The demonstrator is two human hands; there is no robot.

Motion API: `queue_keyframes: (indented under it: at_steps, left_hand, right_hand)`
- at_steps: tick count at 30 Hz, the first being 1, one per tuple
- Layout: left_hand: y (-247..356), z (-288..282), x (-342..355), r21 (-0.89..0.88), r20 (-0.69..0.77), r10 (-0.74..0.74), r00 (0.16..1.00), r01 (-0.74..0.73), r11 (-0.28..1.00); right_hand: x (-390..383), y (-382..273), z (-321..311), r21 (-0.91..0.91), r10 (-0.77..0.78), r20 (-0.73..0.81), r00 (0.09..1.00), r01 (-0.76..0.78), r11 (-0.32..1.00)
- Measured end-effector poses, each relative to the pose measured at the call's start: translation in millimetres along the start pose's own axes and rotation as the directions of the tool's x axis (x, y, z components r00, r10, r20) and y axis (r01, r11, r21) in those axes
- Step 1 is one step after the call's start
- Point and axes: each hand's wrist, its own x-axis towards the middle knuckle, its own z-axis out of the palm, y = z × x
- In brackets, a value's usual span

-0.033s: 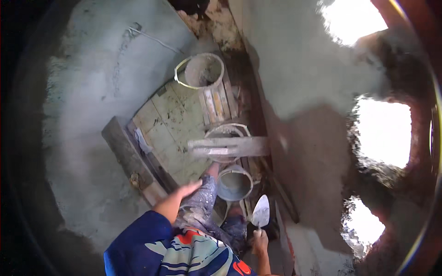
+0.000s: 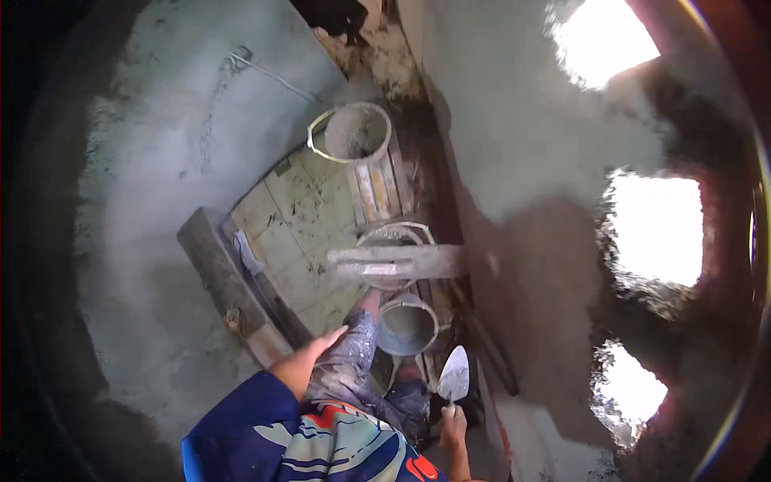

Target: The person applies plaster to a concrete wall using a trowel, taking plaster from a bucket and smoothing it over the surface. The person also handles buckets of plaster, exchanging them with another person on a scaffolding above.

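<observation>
My right hand is closed round the handle of a pointed trowel, its grey blade facing up and away from me. Fingers stretched out, my left hand rests against my stained trouser leg near the knee and holds nothing. Just ahead of my legs stands a bucket with greyish contents. Behind it, a long flat mortar-coated board with a pale strip along its middle lies across the top of another bucket. What fills that second bucket is mostly hidden.
A third bucket with a pale handle stands farther off, beside boards. To the left, a long plank-like block borders dirty floor tiles. Wet-looking plaster walls rise on both sides; the right one has bright openings.
The view has shifted slightly, so the buckets appear a little lower and the wall openings a little farther left. Both hands keep nearly the same pose.
</observation>
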Motion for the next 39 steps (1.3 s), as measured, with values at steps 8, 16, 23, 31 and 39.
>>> queue_keyframes:
  at_steps: [8,16,23,31,39]
  left_hand:
    - [-11,6,-82,0.211,0.099,0.244,0.965,-0.26,0.942]
    - [143,-90,-62,-0.12,-0.287,0.447,0.848,-0.494,0.861]
    - [233,-45,-78,0.343,-0.22,0.659,0.719,-0.575,0.743]
    - [57,74,-20,0.77,-0.014,0.473,0.881,-0.292,0.568]
    - [52,81,-6,0.789,-0.012,0.489,0.872,-0.292,0.541]
  right_hand:
    - [-13,68,-62,0.182,0.023,0.095,0.995,-0.04,0.983]
    - [-29,-5,-95,-0.279,-0.216,0.031,0.976,0.216,0.936]
    - [12,-73,-56,-0.158,-0.408,0.148,0.901,0.429,0.889]
    - [167,-76,121,0.445,-0.225,0.428,0.875,0.012,0.895]
    - [275,-150,262,0.936,-0.087,0.15,0.985,-0.113,0.334]
